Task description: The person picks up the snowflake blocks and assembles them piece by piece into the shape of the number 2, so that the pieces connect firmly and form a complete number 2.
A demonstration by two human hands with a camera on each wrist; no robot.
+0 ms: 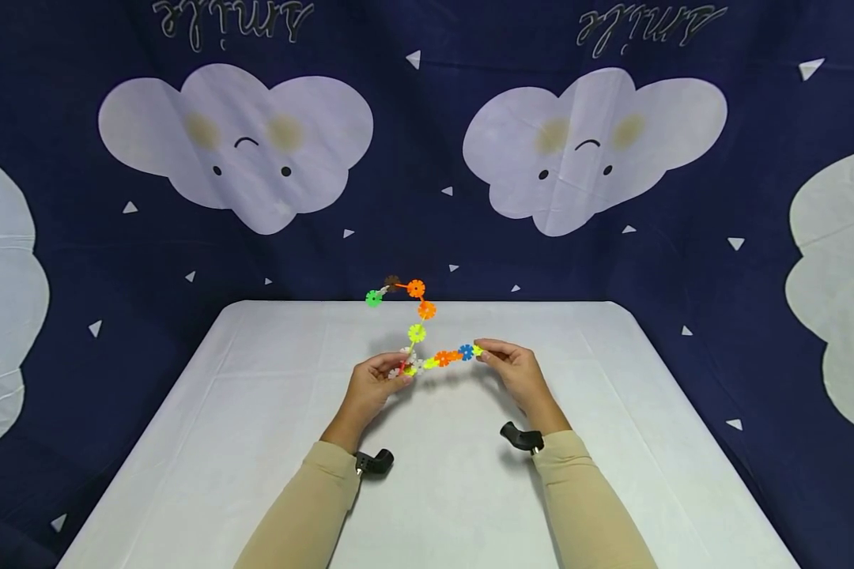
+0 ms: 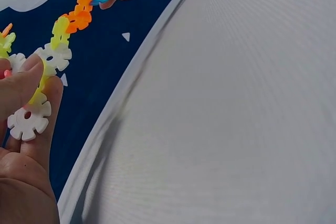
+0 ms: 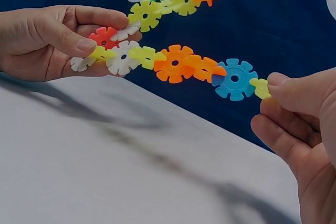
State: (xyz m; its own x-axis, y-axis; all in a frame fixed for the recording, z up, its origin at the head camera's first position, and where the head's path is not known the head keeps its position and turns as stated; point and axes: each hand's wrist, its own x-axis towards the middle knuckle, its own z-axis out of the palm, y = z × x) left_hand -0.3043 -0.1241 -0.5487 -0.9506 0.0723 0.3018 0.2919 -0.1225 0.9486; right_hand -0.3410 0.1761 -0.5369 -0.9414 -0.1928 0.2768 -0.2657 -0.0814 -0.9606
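A chain of interlocking plastic snowflake discs (image 1: 443, 359) is held up over the table between both hands. Near its bend, my left hand (image 1: 372, 387) pinches it between thumb and fingers, around white, yellow and red discs (image 3: 105, 37). My right hand (image 1: 519, 375) pinches the yellow end disc (image 3: 261, 88) beside a blue disc (image 3: 234, 79). From the left hand, another stretch rises and curves left through yellow and orange discs to a brown disc (image 1: 392, 282) and a green disc (image 1: 373, 298). The left thumb partly covers the discs it grips.
A white table (image 1: 270, 442) lies under both hands, its far edge close to a dark blue curtain (image 1: 413, 158) printed with upside-down clouds and small triangles. A black wrist device (image 1: 375, 462) sits at the left cuff, another (image 1: 521, 437) at the right.
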